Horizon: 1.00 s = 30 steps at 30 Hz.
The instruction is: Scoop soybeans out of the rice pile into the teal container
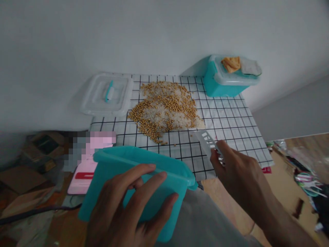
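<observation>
Beans and rice (167, 106) lie heaped on the checked cloth (227, 128) at your twelve o'clock. Your left hand (115, 209) lies spread against the turquoise bin (105, 168) at seven; your right hand (238, 169) pinches a slotted white scraper (204, 144) at four, near the heap.

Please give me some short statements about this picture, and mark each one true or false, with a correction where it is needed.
1. The left hand touches a turquoise tub. True.
2. The tub is covered. False: its top is open.
3. The right hand holds a white slotted tool. True.
4. The yellow beans lie on bare wood. False: they lie on a checked tablecloth.
5. An orange cloth rests on the lidded box. True.
</observation>
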Each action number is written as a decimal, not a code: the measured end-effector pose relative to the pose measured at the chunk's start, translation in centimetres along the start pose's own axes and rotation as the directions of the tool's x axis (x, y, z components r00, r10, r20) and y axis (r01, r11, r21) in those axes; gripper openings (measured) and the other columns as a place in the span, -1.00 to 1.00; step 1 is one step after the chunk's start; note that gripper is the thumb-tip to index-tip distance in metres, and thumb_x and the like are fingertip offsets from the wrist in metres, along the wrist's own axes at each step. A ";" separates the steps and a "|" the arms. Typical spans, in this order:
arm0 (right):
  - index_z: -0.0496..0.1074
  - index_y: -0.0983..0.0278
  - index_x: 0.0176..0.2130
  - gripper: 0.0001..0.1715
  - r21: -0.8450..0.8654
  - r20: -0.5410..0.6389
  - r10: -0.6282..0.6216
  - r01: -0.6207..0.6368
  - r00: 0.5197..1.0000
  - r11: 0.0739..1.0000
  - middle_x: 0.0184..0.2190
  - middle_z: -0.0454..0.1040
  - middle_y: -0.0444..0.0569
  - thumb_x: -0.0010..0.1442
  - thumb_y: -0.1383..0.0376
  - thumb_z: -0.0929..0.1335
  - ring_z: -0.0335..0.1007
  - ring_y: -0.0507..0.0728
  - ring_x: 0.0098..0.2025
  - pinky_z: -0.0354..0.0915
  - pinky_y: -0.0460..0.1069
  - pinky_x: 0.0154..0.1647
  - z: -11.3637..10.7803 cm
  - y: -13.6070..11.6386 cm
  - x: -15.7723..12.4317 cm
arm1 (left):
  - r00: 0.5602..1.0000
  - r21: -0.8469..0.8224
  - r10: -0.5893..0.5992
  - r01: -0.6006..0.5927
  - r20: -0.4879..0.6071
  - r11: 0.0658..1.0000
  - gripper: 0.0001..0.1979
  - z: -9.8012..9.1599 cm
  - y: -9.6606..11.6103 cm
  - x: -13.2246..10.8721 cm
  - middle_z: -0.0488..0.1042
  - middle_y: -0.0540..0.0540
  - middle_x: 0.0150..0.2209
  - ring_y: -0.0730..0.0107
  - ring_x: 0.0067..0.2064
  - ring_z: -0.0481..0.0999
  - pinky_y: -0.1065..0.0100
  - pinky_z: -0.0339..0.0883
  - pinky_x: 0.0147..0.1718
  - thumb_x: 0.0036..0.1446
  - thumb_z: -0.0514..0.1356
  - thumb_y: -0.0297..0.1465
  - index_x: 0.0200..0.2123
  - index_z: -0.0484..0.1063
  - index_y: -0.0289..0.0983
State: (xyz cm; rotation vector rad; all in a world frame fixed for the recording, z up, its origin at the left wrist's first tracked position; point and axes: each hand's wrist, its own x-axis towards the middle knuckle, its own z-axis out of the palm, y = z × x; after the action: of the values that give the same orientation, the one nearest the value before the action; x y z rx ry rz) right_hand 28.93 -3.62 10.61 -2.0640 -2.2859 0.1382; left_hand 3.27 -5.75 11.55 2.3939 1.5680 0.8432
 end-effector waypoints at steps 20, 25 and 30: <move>0.25 0.19 -0.23 -0.88 0.118 0.006 -0.212 0.210 0.977 0.971 -0.49 0.40 -0.17 0.28 0.43 0.27 0.32 0.05 -0.52 -0.05 -0.02 -0.53 -0.1 -3.7 1.3 | 0.995 -0.017 0.074 -0.075 -0.070 0.997 -0.75 0.2 -0.3 0.4 0.47 -0.10 -0.03 0.36 -0.07 0.49 0.31 0.33 0.00 0.14 0.35 -0.36 -0.10 0.52 -0.25; 0.30 0.19 -0.22 -0.91 0.197 0.037 -0.171 0.161 0.985 0.967 -0.55 0.37 -0.20 0.34 0.23 0.27 0.30 0.02 -0.56 -0.05 -0.03 -0.51 -1.0 -1.8 3.5 | 0.997 -0.020 0.052 -0.053 -0.063 0.998 -0.76 0.1 -0.2 0.2 0.46 -0.09 -0.02 0.36 -0.09 0.49 0.28 0.34 -0.04 0.14 0.34 -0.37 -0.10 0.51 -0.23; 0.38 0.19 -0.23 -0.84 0.390 0.086 -0.267 0.214 0.960 0.896 -0.51 0.42 -0.22 0.30 0.16 0.32 0.33 -0.02 -0.53 0.10 -0.09 -0.50 -1.1 1.8 8.6 | 0.998 -0.017 0.041 -0.042 -0.048 0.999 -0.75 0.1 -0.1 0.0 0.46 -0.09 -0.01 0.34 -0.07 0.48 0.28 0.34 -0.03 0.13 0.35 -0.35 -0.09 0.52 -0.22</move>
State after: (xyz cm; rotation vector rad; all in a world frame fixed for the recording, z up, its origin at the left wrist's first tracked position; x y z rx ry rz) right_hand 29.95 5.11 11.34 -1.6134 -2.3371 0.6709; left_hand 3.25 -5.66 11.46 2.4187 1.5253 0.9257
